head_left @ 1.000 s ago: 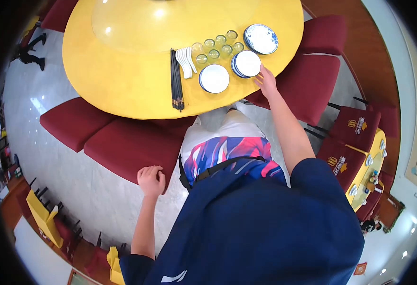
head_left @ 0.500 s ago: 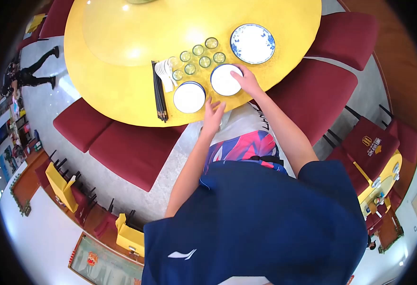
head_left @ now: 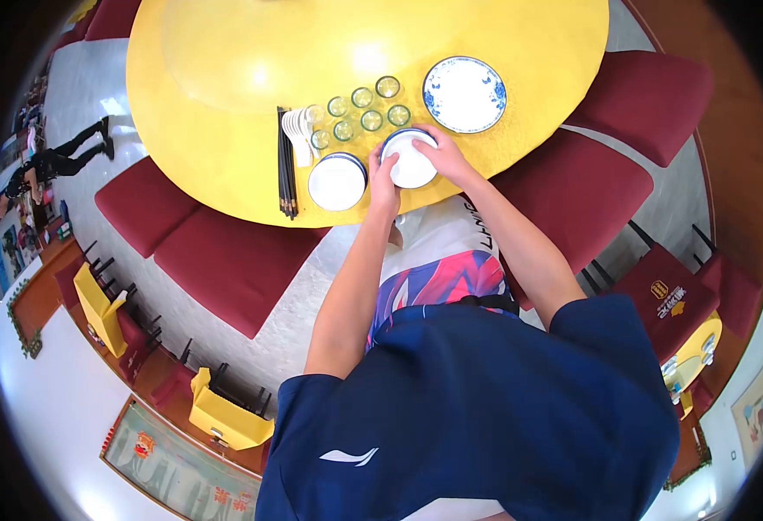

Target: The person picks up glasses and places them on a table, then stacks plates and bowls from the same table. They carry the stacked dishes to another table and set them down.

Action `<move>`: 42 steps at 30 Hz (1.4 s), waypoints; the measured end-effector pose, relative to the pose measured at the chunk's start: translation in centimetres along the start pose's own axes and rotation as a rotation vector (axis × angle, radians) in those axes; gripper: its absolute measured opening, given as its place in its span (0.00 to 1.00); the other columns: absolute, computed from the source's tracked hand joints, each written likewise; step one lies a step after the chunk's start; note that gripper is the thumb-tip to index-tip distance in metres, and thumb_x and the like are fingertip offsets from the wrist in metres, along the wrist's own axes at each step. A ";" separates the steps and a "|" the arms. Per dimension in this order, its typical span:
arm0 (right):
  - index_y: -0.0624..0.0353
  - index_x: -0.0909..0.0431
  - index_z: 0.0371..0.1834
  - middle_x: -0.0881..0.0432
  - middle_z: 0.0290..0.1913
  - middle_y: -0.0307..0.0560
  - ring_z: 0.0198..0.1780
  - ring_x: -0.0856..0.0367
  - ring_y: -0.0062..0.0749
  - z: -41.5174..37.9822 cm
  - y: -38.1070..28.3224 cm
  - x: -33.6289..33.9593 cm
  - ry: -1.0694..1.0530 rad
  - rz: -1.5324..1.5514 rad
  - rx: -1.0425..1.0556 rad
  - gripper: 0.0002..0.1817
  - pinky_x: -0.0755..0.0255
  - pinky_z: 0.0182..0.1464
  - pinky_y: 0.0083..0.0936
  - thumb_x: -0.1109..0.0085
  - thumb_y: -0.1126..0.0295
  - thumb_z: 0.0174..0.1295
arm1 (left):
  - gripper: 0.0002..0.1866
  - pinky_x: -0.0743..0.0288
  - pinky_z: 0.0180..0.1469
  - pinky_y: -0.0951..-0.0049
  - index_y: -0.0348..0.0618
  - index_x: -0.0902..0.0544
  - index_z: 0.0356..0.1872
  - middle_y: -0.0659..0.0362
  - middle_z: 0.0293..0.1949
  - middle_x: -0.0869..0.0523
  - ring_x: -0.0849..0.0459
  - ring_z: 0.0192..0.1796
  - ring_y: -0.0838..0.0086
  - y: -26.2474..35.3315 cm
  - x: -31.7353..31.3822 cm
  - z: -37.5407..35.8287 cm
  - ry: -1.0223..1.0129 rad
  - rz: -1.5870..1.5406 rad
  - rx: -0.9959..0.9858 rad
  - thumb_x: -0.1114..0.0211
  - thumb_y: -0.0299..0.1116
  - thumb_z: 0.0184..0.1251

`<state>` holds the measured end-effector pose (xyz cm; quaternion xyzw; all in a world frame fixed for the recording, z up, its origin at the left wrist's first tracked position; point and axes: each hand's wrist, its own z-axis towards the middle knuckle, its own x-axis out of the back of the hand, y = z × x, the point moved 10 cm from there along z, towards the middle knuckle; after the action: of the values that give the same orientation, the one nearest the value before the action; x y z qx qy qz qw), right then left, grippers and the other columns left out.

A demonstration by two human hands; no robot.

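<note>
Both my hands grip a stack of small white dishes with blue rims near the front edge of the yellow table. My left hand is closed on its left side, thumb over the top dish. On the right side, my right hand holds the rim, with its thumb also reaching over the white surface. Just left of my left hand sits another pile of white dishes, not touched. Several clear glasses stand beyond the dishes. White spoons and dark chopsticks lie farther left.
Larger plates with blue patterned rims sit at the right on the round yellow table. Dark red chairs flank me on the right, with more red seats on the left. A person walks at far left.
My left hand has moved right and up, from beside the left pile onto the right-hand dishes. My right hand stays on those dishes. The view has shifted slightly.
</note>
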<state>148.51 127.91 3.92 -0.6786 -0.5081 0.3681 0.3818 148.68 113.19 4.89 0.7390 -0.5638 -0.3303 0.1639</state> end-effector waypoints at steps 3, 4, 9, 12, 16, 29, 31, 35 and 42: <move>0.64 0.29 0.59 0.21 0.53 0.49 0.55 0.23 0.30 -1.5 -0.7 0.0 -0.015 0.068 -0.036 0.20 0.28 0.57 0.26 0.43 0.68 0.66 | 0.29 0.29 0.61 0.67 0.39 0.37 0.66 0.50 0.58 0.26 0.25 0.60 0.65 0.5 -0.5 -0.6 -0.073 -0.014 -0.048 0.41 0.32 0.64; 0.64 0.29 0.59 0.21 0.53 0.49 0.55 0.23 0.30 -2.1 -1.4 -0.2 -0.028 0.058 -0.040 0.20 0.28 0.57 0.26 0.43 0.68 0.66 | 0.29 0.29 0.61 0.67 0.39 0.37 0.65 0.50 0.58 0.26 0.26 0.60 0.65 0.9 -0.9 -1.4 -0.113 -0.010 -0.055 0.41 0.31 0.64; 0.62 0.32 0.61 0.23 0.55 0.48 0.59 0.26 0.30 -6.2 -4.9 -2.5 -0.108 0.015 -0.027 0.21 0.32 0.61 0.26 0.44 0.68 0.67 | 0.27 0.33 0.62 0.70 0.36 0.33 0.63 0.51 0.57 0.26 0.27 0.60 0.66 3.2 0.3 -6.1 -0.126 0.001 -0.208 0.40 0.30 0.62; 0.60 0.33 0.63 0.26 0.57 0.45 0.59 0.29 0.28 -9.6 -7.4 -5.4 -0.154 -0.080 -0.006 0.21 0.34 0.62 0.25 0.45 0.70 0.68 | 0.30 0.34 0.63 0.69 0.36 0.35 0.64 0.51 0.59 0.28 0.28 0.61 0.66 5.1 2.2 -10.8 -0.149 -0.021 -0.326 0.39 0.30 0.60; 0.61 0.32 0.63 0.25 0.58 0.47 0.60 0.29 0.30 -15.3 -8.5 -11.7 -0.236 -0.185 0.026 0.21 0.34 0.63 0.25 0.44 0.71 0.67 | 0.35 0.39 0.68 0.67 0.35 0.38 0.68 0.50 0.62 0.30 0.33 0.66 0.65 7.3 7.8 -18.7 -0.168 -0.054 -0.446 0.35 0.30 0.58; 0.57 0.32 0.65 0.23 0.54 0.46 0.55 0.25 0.28 -37.1 1.2 -44.7 -0.989 -0.220 -0.184 0.22 0.31 0.58 0.24 0.46 0.73 0.68 | 0.31 0.33 0.64 0.70 0.41 0.35 0.69 0.53 0.60 0.24 0.25 0.61 0.70 3.6 39.5 -43.2 0.268 -0.371 -0.703 0.37 0.25 0.63; 0.56 0.32 0.65 0.23 0.54 0.45 0.55 0.25 0.28 -40.3 2.3 -49.1 -1.094 -0.288 -0.218 0.21 0.31 0.58 0.24 0.46 0.73 0.68 | 0.31 0.33 0.64 0.70 0.41 0.35 0.68 0.53 0.59 0.24 0.25 0.60 0.70 1.5 43.5 -45.6 0.354 -0.467 -0.790 0.37 0.25 0.62; 0.55 0.32 0.64 0.22 0.54 0.44 0.55 0.25 0.28 -46.3 5.6 -56.6 -1.310 -0.462 -0.242 0.20 0.30 0.57 0.25 0.46 0.71 0.69 | 0.31 0.33 0.64 0.69 0.41 0.34 0.67 0.53 0.59 0.25 0.26 0.61 0.69 -1.2 49.8 -52.2 0.507 -0.673 -0.876 0.38 0.23 0.60; 0.57 0.33 0.65 0.23 0.54 0.45 0.54 0.23 0.28 -53.1 12.5 -66.9 -1.628 -0.639 -0.337 0.22 0.26 0.55 0.24 0.46 0.72 0.69 | 0.34 0.35 0.66 0.69 0.39 0.37 0.71 0.50 0.64 0.28 0.29 0.65 0.65 -6.1 59.0 -56.6 0.878 -0.808 -0.958 0.42 0.25 0.60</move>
<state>186.49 52.92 23.41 -0.0799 -0.8343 0.5325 -0.1180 199.83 52.15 24.49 0.7993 0.0719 -0.2489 0.5422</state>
